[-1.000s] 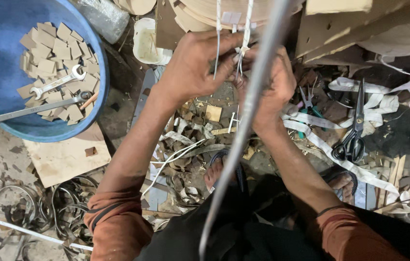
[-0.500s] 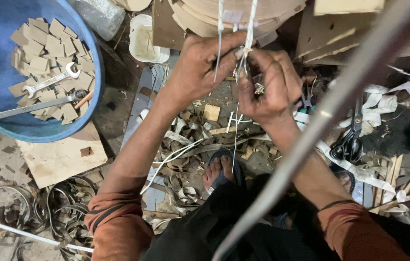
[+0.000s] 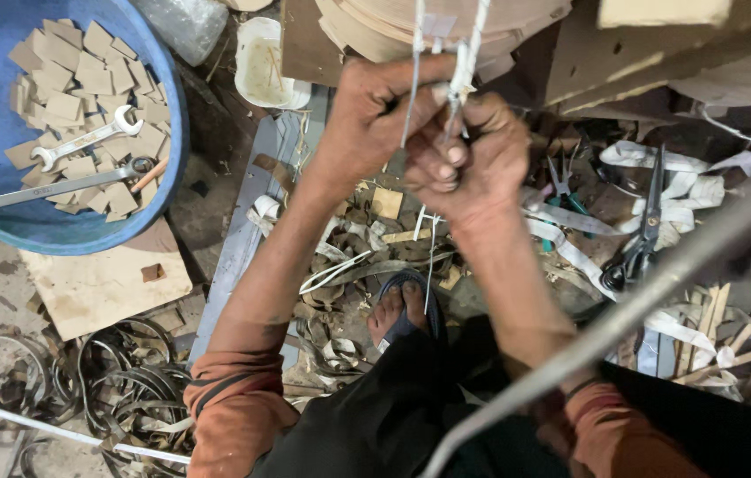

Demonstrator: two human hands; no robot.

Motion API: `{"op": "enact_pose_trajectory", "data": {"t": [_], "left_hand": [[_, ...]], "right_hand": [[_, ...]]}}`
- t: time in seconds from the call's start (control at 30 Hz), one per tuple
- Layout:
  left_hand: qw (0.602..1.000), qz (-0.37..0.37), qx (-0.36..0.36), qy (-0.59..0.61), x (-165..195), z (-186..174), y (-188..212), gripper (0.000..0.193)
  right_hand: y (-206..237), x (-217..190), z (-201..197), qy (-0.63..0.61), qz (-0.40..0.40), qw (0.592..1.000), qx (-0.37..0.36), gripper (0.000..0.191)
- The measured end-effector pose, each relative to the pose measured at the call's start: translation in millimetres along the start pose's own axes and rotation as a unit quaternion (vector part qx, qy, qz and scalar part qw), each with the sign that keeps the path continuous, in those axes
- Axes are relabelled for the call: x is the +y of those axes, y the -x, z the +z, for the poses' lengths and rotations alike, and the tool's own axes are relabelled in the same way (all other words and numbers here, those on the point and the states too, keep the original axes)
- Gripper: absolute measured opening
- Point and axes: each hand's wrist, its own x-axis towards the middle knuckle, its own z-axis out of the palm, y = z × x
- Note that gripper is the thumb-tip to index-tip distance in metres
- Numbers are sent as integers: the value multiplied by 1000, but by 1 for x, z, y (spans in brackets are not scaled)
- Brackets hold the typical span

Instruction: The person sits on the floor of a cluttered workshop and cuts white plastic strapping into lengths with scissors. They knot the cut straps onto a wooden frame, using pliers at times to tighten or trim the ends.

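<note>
Drawn closer together since half a second ago: left hand (image 3: 375,111) and right hand (image 3: 473,155) now pressed knuckle to knuckle around the white cord (image 3: 462,66), where a small gap showed before. Left fingers curled shut over the cord just under the stacked wooden hoops (image 3: 411,26) at the far edge; right thumb and forefinger pinching the knotted part, other fingers folded in. Loose tails (image 3: 431,257) of the cord dangling down towards the sandalled foot (image 3: 402,305). Judged from this tightening: a knot or binding being drawn snug rather than begun. Elsewhere unchanged: blue tub (image 3: 163,177) far left with cardboard squares (image 3: 65,97) and two spanners (image 3: 88,142), black scissors (image 3: 636,248) right among white strips, metal rod (image 3: 658,283) slanting across near right.
</note>
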Motion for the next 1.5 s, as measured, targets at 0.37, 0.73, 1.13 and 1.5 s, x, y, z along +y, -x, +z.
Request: {"op": "enact_pose_trajectory", "data": {"t": [0.37,0.73,1.13,1.5], "left_hand": [[977,65,11,-204,16,0,5,32],[994,56,47,-86,6,14,11,30],[994,-35,59,-80,-1,18,19,45],[992,-30,90,-78,-6,14,35,20]], "right_hand": [[13,-14,-2,543,-505,671,18,15],[1,-9,-1,177,-186,966,37,24],[19,-18,-2,609,-497,618,-9,40],[-2,-25,-7,541,-680,490,-62,27]]}}
